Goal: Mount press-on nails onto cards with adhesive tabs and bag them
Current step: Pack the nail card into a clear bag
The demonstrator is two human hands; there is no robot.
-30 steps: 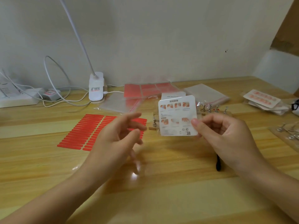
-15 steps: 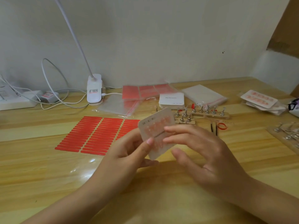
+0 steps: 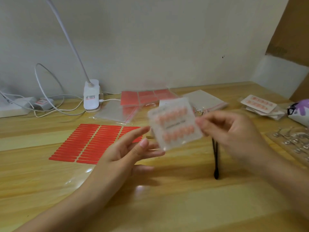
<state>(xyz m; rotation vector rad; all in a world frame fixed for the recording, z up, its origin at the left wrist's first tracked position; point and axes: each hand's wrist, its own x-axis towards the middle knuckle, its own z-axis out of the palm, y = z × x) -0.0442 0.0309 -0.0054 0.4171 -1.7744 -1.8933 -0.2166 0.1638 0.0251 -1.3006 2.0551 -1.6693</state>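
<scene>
I am seeing the nail card (image 3: 174, 123) being held up above the table, tilted and blurred, showing two rows of peach-pink press-on nails through what looks like a clear bag. The right hand (image 3: 234, 131) is pinching its right edge. The sheet of red adhesive tabs (image 3: 93, 143) is lying flat on the wood to the left, in three columns. Finished bagged cards (image 3: 260, 104) are sitting stacked at the far right, well apart
</scene>
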